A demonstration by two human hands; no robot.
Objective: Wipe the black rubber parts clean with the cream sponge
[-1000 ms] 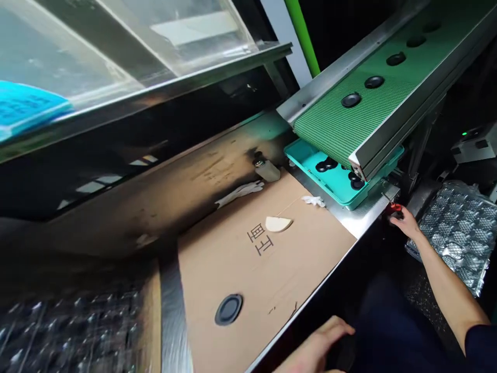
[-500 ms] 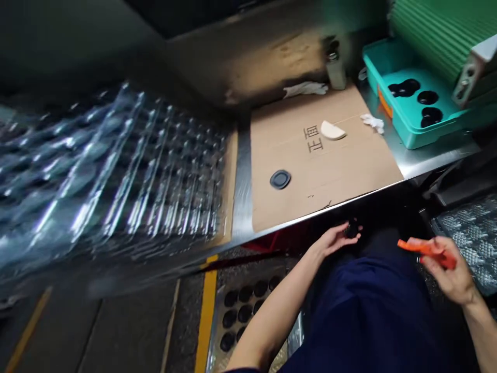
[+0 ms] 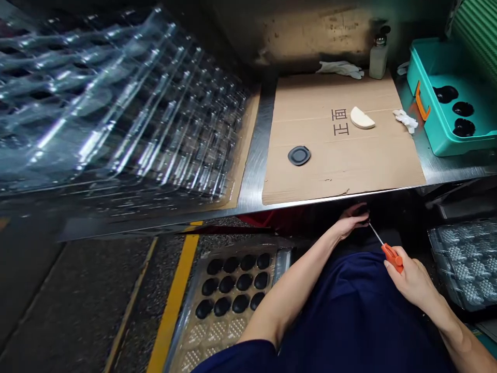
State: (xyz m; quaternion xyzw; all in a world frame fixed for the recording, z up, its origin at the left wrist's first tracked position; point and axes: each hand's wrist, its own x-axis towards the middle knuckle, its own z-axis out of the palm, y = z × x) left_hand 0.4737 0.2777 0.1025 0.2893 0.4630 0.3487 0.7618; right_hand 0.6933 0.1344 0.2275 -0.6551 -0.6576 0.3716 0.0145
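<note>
The person sits low at the near edge of a steel workbench (image 3: 252, 171), so both hands meet in the shadow under its lip, over the dark blue lap. The right hand (image 3: 413, 277) is closed around the orange handle of a small screwdriver (image 3: 388, 252), whose thin metal shaft slants up and left so that its tip reaches the left hand (image 3: 351, 220). That hand is curled around a small dark part (image 3: 363, 217), apparently bracing it for the tip; the part itself is too shadowed to make out. Both forearms angle in from the near side, wrists bent toward each other.

On the bench, a brown cardboard sheet (image 3: 341, 155) carries one black round rubber cap (image 3: 298, 155). Far right stands a teal plastic tray (image 3: 430, 129) holding more black caps.
</note>
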